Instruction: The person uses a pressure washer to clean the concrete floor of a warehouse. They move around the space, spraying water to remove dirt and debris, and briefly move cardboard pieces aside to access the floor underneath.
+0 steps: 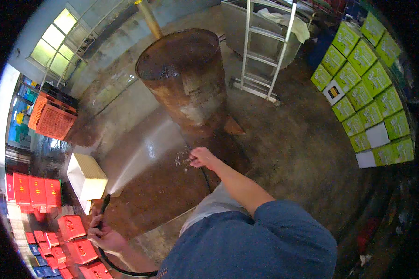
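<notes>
My left hand (106, 237) is wrapped around a black hose (117, 268) just behind its spray nozzle (105, 202). A fan of water (145, 150) shoots from the nozzle across the wet brown floor toward the foot of a rusty metal drum (195, 94). The drum stands upright in front of me, its top dark and wet. My right hand (204, 157) is held out before the drum with its fingers curled. White drops or bits (181, 158) scatter beside those fingers. A black line, perhaps more hose (206, 179), passes below that hand; whether the fingers grip it is unclear.
An aluminium ladder (262, 62) leans at a large grey tub (230, 31) with a cloth over it. Green cartons (370, 94) are stacked at right. On the left are a cream plastic bin (94, 178), orange crates (56, 118) and several red boxes (36, 190).
</notes>
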The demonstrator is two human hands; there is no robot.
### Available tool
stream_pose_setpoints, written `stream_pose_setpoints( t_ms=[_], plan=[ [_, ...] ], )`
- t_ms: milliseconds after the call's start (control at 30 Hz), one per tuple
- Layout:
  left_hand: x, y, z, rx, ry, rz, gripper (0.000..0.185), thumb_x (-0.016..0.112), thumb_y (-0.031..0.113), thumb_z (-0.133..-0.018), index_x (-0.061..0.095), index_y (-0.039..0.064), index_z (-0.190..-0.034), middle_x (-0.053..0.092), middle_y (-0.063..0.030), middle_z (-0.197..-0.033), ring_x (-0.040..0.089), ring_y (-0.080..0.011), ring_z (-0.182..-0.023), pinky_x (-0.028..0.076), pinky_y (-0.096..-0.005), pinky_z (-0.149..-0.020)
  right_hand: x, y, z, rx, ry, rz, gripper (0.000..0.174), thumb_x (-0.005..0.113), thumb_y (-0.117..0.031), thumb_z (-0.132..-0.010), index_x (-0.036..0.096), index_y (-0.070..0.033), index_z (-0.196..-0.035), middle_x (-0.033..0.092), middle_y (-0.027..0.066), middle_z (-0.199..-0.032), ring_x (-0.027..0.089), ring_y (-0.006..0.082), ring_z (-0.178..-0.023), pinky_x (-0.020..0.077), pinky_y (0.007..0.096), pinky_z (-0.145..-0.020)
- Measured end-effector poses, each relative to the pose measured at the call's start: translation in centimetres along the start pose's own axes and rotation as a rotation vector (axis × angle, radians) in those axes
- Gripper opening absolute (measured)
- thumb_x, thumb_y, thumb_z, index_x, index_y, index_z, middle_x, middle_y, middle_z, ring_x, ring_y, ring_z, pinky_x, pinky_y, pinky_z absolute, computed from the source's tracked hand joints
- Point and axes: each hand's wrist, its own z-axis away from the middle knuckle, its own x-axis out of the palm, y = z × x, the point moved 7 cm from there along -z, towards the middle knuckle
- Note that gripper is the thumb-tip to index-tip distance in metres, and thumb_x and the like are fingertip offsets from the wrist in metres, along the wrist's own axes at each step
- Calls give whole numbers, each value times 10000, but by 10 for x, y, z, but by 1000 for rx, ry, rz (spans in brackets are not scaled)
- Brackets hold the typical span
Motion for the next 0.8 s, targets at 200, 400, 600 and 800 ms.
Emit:
stream_pose_setpoints(
  t_ms=[200, 400, 600, 800],
  plan=[
    [-21, -22, -81, 15, 208, -248, 439, 385, 463, -999, 465, 94, -775, 598, -212, -1220, 531, -354, -1187, 421, -477, -1029, -141, -62, 5, 41, 399, 57, 308, 562, -357, -939, 561, -56, -1003, 614, 70, -829, 639, 204, -592, 501, 307, -475],
    [6, -93, -145, 20, -2, -327, 457, 298, 437, -1040, 498, 53, -894, 505, -248, -1363, 445, -377, -1308, 375, -463, -1092, -222, -160, -25, -94, 647, 174, 325, 504, -390, -965, 548, -68, -951, 600, 33, -797, 631, 176, -573, 476, 303, -458],
    [32, -233, -216, -29, -74, -572, 604, 304, 502, -1032, 562, -19, -1200, 540, -213, -1339, 490, -299, -1263, 359, -458, -1078, -249, -241, -57, -106, 855, 451, 375, 483, -412, -982, 561, -60, -877, 577, 47, -791, 616, 178, -576, 455, 326, -479],
    [78, -320, -240, -157, -70, -750, 498, 419, 385, -1033, 569, -20, -1280, 640, -160, -1116, 600, -244, -1040, 473, -390, -926, -228, -396, -104, -432, 985, 1190, 472, 406, -386, -992, 635, 26, -983, 634, 268, -919, 614, 438, -927, 485, 522, -803]
  ],
)
